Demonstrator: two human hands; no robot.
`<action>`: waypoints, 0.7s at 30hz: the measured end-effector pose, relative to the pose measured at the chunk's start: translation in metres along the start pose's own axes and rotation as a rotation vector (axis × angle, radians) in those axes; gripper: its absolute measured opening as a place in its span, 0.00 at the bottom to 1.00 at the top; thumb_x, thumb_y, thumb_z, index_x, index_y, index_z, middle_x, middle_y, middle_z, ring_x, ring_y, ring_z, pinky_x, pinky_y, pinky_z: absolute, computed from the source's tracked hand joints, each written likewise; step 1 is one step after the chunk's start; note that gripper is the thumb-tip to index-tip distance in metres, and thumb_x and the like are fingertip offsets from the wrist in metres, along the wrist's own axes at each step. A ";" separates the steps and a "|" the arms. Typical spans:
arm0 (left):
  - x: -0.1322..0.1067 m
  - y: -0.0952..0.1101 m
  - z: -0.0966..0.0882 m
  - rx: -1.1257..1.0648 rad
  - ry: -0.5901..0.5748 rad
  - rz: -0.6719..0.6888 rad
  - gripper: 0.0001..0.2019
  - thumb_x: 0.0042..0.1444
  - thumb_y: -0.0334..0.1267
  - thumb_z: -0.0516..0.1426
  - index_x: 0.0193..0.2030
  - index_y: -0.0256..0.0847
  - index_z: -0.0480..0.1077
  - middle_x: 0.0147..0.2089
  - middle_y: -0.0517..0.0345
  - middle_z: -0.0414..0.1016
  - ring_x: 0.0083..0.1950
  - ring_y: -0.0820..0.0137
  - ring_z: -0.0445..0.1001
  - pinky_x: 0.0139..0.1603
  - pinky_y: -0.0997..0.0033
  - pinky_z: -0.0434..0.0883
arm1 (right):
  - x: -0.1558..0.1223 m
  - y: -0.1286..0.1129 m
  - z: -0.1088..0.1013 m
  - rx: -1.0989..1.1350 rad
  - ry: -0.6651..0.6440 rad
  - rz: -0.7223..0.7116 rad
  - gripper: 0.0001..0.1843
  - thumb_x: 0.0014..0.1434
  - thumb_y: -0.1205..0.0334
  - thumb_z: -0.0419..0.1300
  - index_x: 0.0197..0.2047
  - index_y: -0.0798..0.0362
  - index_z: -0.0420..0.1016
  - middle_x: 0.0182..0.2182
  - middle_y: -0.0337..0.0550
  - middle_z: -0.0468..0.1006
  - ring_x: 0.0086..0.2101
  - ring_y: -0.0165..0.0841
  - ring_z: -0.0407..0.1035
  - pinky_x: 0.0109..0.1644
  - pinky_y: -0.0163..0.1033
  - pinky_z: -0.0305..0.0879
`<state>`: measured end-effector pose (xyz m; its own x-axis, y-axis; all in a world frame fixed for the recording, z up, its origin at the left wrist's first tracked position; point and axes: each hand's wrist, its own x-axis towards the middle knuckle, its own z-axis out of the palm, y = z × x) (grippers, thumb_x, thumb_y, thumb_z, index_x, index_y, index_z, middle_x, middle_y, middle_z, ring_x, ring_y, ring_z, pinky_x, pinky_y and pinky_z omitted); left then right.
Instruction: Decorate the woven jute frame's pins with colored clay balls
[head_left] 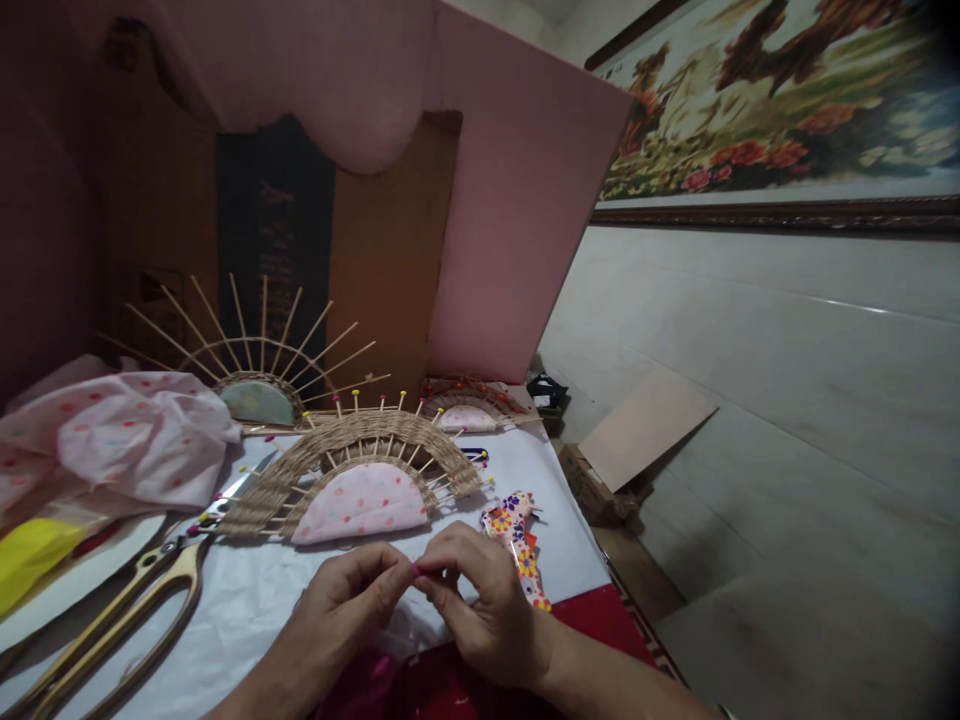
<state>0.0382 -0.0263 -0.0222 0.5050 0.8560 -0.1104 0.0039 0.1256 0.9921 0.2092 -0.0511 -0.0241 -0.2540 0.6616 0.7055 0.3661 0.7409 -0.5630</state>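
The fingers of your left hand (352, 592) and right hand (484, 600) meet tip to tip, pinched together on a tiny pink bit (415, 568) above the near tabletop (262, 590). Just beyond, a woven fan (289, 460) with a dotted pad (360, 505) lies across the way, its far edge bristling with coloured pins. Right of it, a floral piece (517, 540) is partly hidden by your right hand. Scissors (191, 562) lie at your left, near a crumpled dotted cloth (142, 430). Farther off stand a spoked frame (262, 340), a smaller fan (469, 415) and a pink board (517, 200).
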 end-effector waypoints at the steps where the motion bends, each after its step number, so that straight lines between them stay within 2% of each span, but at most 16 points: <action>1: 0.000 0.000 0.000 -0.008 0.001 -0.001 0.19 0.52 0.53 0.58 0.24 0.37 0.67 0.19 0.67 0.52 0.20 0.78 0.46 0.18 0.79 0.45 | 0.000 0.000 0.000 0.004 0.004 0.001 0.06 0.57 0.72 0.57 0.39 0.54 0.70 0.29 0.44 0.73 0.30 0.30 0.66 0.30 0.33 0.64; 5: 0.001 -0.001 0.000 0.004 0.016 0.021 0.18 0.51 0.51 0.59 0.24 0.36 0.68 0.19 0.66 0.56 0.21 0.78 0.49 0.19 0.79 0.47 | 0.000 -0.001 0.000 0.007 -0.011 0.030 0.08 0.57 0.71 0.58 0.41 0.56 0.70 0.30 0.45 0.72 0.30 0.30 0.66 0.30 0.33 0.64; 9: 0.003 -0.002 -0.002 -0.012 0.015 0.044 0.16 0.49 0.49 0.61 0.27 0.36 0.70 0.22 0.63 0.62 0.22 0.77 0.53 0.20 0.80 0.51 | 0.002 -0.002 -0.001 -0.019 -0.048 0.020 0.05 0.57 0.71 0.57 0.38 0.57 0.71 0.29 0.46 0.72 0.29 0.30 0.65 0.31 0.34 0.63; 14: 0.005 -0.003 -0.003 -0.036 0.046 0.009 0.18 0.47 0.52 0.61 0.25 0.37 0.67 0.16 0.70 0.53 0.18 0.80 0.46 0.16 0.80 0.44 | 0.005 -0.003 -0.001 -0.036 -0.081 0.031 0.03 0.58 0.71 0.56 0.35 0.58 0.71 0.27 0.46 0.72 0.27 0.30 0.63 0.30 0.35 0.61; 17: 0.006 -0.003 -0.002 -0.029 0.065 0.007 0.19 0.45 0.52 0.62 0.24 0.37 0.66 0.16 0.70 0.53 0.17 0.80 0.46 0.16 0.80 0.44 | 0.004 -0.003 -0.001 -0.042 -0.095 0.024 0.03 0.57 0.71 0.56 0.35 0.59 0.71 0.27 0.46 0.72 0.28 0.30 0.63 0.30 0.35 0.61; 21: 0.005 0.000 -0.001 -0.022 0.053 -0.009 0.20 0.46 0.55 0.60 0.24 0.37 0.66 0.16 0.70 0.54 0.17 0.80 0.46 0.16 0.80 0.44 | 0.002 0.000 0.000 -0.040 -0.065 0.031 0.03 0.58 0.69 0.57 0.37 0.59 0.71 0.28 0.47 0.72 0.28 0.30 0.64 0.31 0.35 0.62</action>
<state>0.0404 -0.0214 -0.0224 0.4590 0.8799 -0.1232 -0.0110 0.1443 0.9895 0.2086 -0.0497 -0.0228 -0.2990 0.6914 0.6577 0.4097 0.7155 -0.5658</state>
